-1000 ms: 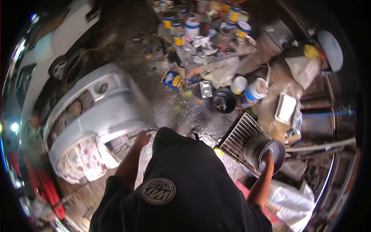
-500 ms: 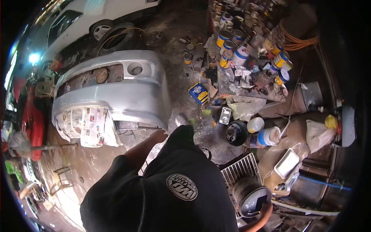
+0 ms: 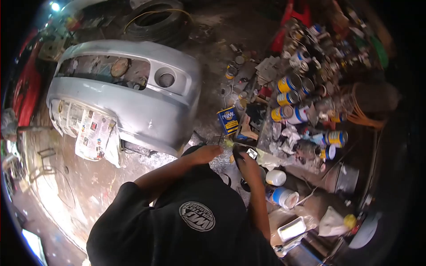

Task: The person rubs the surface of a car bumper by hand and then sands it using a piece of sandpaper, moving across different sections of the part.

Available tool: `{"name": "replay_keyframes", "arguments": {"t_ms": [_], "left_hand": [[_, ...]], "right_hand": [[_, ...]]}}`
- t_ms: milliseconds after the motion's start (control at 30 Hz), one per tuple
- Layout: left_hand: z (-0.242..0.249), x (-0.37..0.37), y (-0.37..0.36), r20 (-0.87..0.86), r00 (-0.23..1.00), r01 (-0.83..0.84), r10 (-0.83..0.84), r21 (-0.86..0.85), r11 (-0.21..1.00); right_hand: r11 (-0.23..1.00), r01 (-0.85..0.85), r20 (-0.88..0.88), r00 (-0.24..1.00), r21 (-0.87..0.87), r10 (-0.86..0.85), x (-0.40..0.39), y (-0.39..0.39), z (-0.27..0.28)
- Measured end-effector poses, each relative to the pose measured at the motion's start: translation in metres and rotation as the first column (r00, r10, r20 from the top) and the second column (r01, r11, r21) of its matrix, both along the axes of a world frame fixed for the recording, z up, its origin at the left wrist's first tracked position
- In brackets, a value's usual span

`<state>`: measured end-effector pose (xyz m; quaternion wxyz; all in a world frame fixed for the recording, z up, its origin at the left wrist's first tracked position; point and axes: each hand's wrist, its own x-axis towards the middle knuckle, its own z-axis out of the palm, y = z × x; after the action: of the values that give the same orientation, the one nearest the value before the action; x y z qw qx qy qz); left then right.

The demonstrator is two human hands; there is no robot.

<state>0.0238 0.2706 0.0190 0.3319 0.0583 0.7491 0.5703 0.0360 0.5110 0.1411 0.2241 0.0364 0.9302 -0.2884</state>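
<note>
My right hand (image 3: 249,165) is closed around a black sheet of sandpaper (image 3: 239,152), held low in front of my body. A little to its left is my left hand (image 3: 207,154), in front of my dark shirt, holding nothing that I can see, its fingers stretched toward the right hand. The silver-grey car bumper (image 3: 133,104) stands ahead and to the left, apart from both hands. Newspaper (image 3: 95,133) covers part of its lower front. Just beyond the hands stands a blue and yellow tin (image 3: 228,120) marked PRIME.
Paint cans (image 3: 288,83) and crumpled paper crowd the bench at the right. A white tub (image 3: 276,177), a blue-banded bucket (image 3: 285,197) and a white tray (image 3: 292,229) stand nearer on that side. A tyre (image 3: 155,20) lies behind the bumper.
My right hand has come up from the bucket at the lower right to my front, bringing the black sheet. My left hand has moved right, away from the bumper's lower corner. The view has shifted.
</note>
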Motion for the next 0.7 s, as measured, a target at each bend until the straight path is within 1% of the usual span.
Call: {"name": "replay_keyframes", "arguments": {"t_ms": [33, 67, 100, 133, 200, 233, 300, 333, 367, 467, 500, 567, 633, 700], "left_hand": [[0.006, -0.011, -0.009, 0.141, 0.982, -0.133, 0.128, 0.023, 0.991], [0.017, -0.024, -0.019, 0.272, 0.931, -0.259, 0.242, 0.027, 0.966], [0.047, -0.035, -0.030, 0.368, 0.844, -0.454, 0.390, 0.104, 0.885], [0.054, -0.050, -0.043, 0.426, 0.782, -0.551, 0.455, 0.131, 0.824], [0.059, -0.066, -0.074, 0.558, 0.627, -0.722, 0.543, 0.154, 0.675], [0.059, -0.072, -0.085, 0.537, 0.571, -0.777, 0.621, 0.108, 0.620], [0.026, -0.073, -0.110, 0.444, 0.557, -0.818, 0.702, 0.146, 0.556], [0.021, -0.077, -0.119, 0.392, 0.546, -0.834, 0.740, 0.174, 0.523], [0.016, -0.076, -0.124, 0.421, 0.459, -0.888, 0.782, 0.220, 0.403], [0.038, -0.073, -0.145, 0.492, 0.361, -0.933, 0.792, 0.185, 0.310], [0.041, -0.068, -0.154, 0.496, 0.348, -0.936, 0.795, 0.140, 0.322], [0.036, -0.056, -0.161, 0.466, 0.304, -0.953, 0.831, 0.157, 0.261], [0.029, -0.041, -0.169, 0.452, 0.257, -0.963, 0.854, 0.194, 0.187], [0.028, -0.021, -0.176, 0.424, 0.254, -0.965, 0.869, 0.169, 0.199]], "right_hand": [[0.994, -0.079, 0.009, 0.997, -0.081, 0.080, -0.028, -0.026, -0.013], [0.975, -0.150, 0.004, 0.988, -0.166, 0.153, -0.052, -0.051, -0.026], [0.939, -0.278, -0.057, 0.961, -0.203, 0.272, -0.073, -0.078, -0.025], [0.886, -0.401, -0.121, 0.916, -0.231, 0.383, -0.090, -0.103, -0.023], [0.799, -0.517, -0.150, 0.856, -0.307, 0.495, -0.113, -0.145, -0.017], [0.749, -0.567, -0.166, 0.821, -0.343, 0.546, -0.122, -0.160, -0.016], [0.687, -0.628, -0.212, 0.775, -0.365, 0.596, -0.131, -0.179, -0.016], [0.653, -0.661, -0.241, 0.747, -0.370, 0.619, -0.137, -0.187, -0.015], [0.649, -0.657, -0.222, 0.747, -0.384, 0.626, -0.141, -0.192, -0.025], [0.660, -0.681, -0.137, 0.722, -0.319, 0.679, -0.151, -0.191, -0.029], [0.663, -0.680, -0.084, 0.715, -0.314, 0.694, -0.156, -0.190, -0.024], [0.665, -0.682, 0.015, 0.695, -0.303, 0.719, -0.173, -0.190, -0.014], [0.675, -0.666, 0.020, 0.707, -0.316, 0.707, -0.186, -0.194, -0.022], [0.667, -0.681, 0.012, 0.697, -0.302, 0.717, -0.204, -0.206, -0.020]]}}
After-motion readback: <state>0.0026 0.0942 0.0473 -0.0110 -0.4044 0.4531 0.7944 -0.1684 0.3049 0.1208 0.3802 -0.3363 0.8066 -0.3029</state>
